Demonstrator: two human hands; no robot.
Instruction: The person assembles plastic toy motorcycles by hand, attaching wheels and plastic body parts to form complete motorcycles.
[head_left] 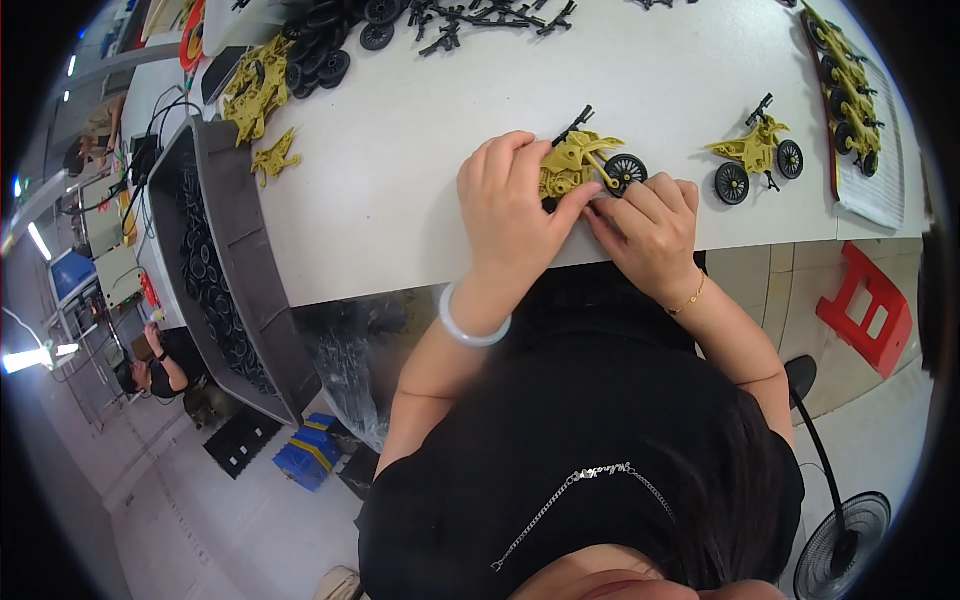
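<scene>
"white worktop across the upper half, grey bin off to the left. where's the yellow toy motorbike?"

"near the worktop's front edge, between the two hands."

"which hand is nearer?"

"left hand: it covers the motorbike's rear, thumb and fingers clamped around the yellow body. right hand sits at the lower front, just beside the black wheel."

"and that second grip?"

"thumb and fingers bunched together by the underside; i can't tell whether they pinch anything."

"how does it lie from each?"

"it runs rightward out of the left hand, and lies up and to the left of the right fingertips."

"pointing where?"

"front wheel to the right, long axis roughly along the worktop edge, handlebar slanting away from the person's body."
</scene>
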